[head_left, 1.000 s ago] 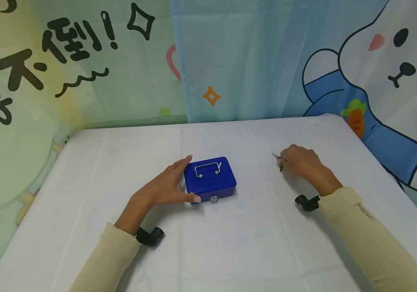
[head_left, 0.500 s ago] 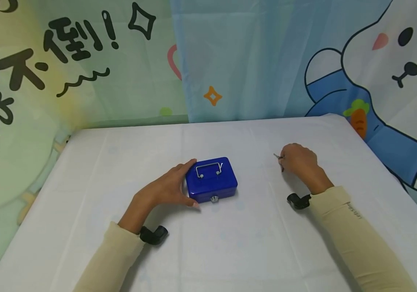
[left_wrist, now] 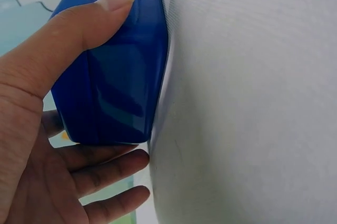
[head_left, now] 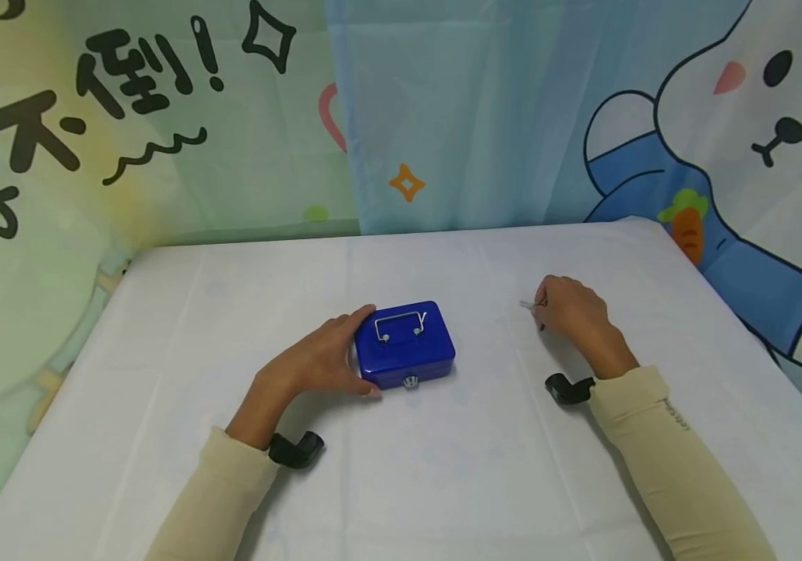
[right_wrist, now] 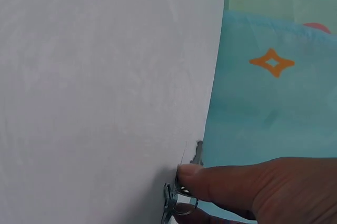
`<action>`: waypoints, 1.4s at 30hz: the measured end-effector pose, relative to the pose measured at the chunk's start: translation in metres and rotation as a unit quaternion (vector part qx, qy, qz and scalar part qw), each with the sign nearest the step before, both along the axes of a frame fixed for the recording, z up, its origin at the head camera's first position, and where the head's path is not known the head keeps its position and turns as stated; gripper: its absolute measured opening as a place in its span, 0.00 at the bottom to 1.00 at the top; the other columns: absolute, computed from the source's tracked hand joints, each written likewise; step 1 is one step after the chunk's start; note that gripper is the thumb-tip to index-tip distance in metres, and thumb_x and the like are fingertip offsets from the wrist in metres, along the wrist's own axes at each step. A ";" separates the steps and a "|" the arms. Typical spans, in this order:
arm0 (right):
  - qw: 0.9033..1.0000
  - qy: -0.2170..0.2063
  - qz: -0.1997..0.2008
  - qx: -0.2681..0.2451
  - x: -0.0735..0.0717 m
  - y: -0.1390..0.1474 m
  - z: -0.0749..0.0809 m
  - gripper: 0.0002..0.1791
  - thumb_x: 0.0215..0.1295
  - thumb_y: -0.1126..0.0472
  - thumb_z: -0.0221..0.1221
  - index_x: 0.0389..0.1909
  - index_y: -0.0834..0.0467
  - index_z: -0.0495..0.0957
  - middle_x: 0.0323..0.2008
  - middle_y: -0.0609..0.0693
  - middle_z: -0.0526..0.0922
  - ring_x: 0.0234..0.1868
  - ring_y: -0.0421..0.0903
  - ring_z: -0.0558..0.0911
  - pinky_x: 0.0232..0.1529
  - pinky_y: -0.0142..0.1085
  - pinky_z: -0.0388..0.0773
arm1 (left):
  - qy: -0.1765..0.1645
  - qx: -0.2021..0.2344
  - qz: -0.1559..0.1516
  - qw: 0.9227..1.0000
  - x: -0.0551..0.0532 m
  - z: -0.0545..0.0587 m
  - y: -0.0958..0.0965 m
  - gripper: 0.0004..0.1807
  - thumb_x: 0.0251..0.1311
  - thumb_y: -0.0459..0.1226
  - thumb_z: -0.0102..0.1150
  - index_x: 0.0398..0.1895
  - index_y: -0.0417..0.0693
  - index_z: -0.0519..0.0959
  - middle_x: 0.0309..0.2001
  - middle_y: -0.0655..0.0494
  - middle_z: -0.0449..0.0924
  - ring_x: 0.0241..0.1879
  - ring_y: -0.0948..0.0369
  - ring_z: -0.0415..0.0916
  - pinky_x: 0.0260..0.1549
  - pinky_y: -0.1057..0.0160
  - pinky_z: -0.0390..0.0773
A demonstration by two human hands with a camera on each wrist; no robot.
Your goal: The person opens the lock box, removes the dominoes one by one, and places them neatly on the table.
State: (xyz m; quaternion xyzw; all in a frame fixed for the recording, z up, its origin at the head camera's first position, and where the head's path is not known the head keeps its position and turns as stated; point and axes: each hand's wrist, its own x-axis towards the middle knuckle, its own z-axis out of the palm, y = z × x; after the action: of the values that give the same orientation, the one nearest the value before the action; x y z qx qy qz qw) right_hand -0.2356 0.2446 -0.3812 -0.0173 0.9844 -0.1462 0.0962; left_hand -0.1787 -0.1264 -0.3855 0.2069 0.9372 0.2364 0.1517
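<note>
A small blue cash box point(head_left: 411, 354) stands on the table, its lid down, with a wire handle point(head_left: 398, 317) on top and a silver lock point(head_left: 410, 382) in front. My left hand point(head_left: 316, 362) grips the box at its left end. In the left wrist view the thumb point(left_wrist: 79, 32) lies across the front face just below the lock, with the fingers around the end. Off to the right, my right hand point(head_left: 572, 308) pinches a small bunch of keys. One key point(right_wrist: 198, 153) sticks out past the thumb; another key point(right_wrist: 168, 203) hangs from the ring point(right_wrist: 185, 212).
A white cloth point(head_left: 457, 475) covers the table. Behind its far edge hangs a printed curtain point(head_left: 457, 117) with lettering and a cartoon animal. A black wrist camera point(head_left: 295, 450) sits on the left wrist and a similar camera point(head_left: 569, 389) on the right.
My right hand and forearm have shifted slightly left, and the keys have turned in its fingers. The left thumb has slid a little down along the front of the box, which stays nearly in place.
</note>
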 end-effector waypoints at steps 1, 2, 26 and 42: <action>1.000 -0.003 0.001 -0.001 0.000 -0.001 0.000 0.06 0.65 0.64 0.59 0.37 0.64 0.75 0.32 0.57 0.77 0.34 0.53 0.75 0.28 0.42 0.73 | 0.000 -0.001 0.001 1.000 0.000 0.000 0.000 0.66 0.36 0.58 0.79 0.77 0.57 0.48 0.69 0.47 0.62 0.67 0.51 0.60 0.63 0.46 0.66; 1.000 -0.006 0.002 -0.003 0.001 -0.001 -0.001 0.06 0.65 0.63 0.60 0.36 0.64 0.76 0.32 0.57 0.77 0.33 0.53 0.75 0.28 0.42 0.73 | 0.001 -0.003 0.001 1.000 0.000 -0.001 0.000 0.66 0.36 0.58 0.78 0.77 0.57 0.48 0.69 0.47 0.62 0.67 0.51 0.60 0.63 0.46 0.66; 0.987 0.091 0.077 -0.107 0.034 -0.043 0.012 0.05 0.60 0.66 0.61 0.28 0.60 0.75 0.22 0.50 0.78 0.22 0.47 0.72 0.20 0.37 0.67 | 0.005 0.045 -0.012 0.999 -0.011 -0.005 -0.007 0.65 0.38 0.59 0.76 0.77 0.50 0.50 0.67 0.45 0.65 0.67 0.51 0.62 0.64 0.50 0.64; 0.962 0.124 0.168 -0.177 0.068 -0.079 0.026 0.09 0.53 0.69 0.57 0.20 0.54 0.70 0.15 0.43 0.72 0.18 0.41 0.68 0.18 0.35 0.63 | 0.000 0.069 -0.008 0.998 -0.016 -0.003 -0.006 0.62 0.40 0.56 0.74 0.77 0.48 0.52 0.66 0.45 0.64 0.62 0.50 0.65 0.60 0.47 0.69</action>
State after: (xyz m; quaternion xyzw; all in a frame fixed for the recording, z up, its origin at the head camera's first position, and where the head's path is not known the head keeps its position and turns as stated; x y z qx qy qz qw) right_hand -0.1675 0.1657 -0.3551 -0.2171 0.9299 -0.2969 -0.0080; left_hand -0.1944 -0.1327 -0.3882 0.2241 0.9170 0.2995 0.1387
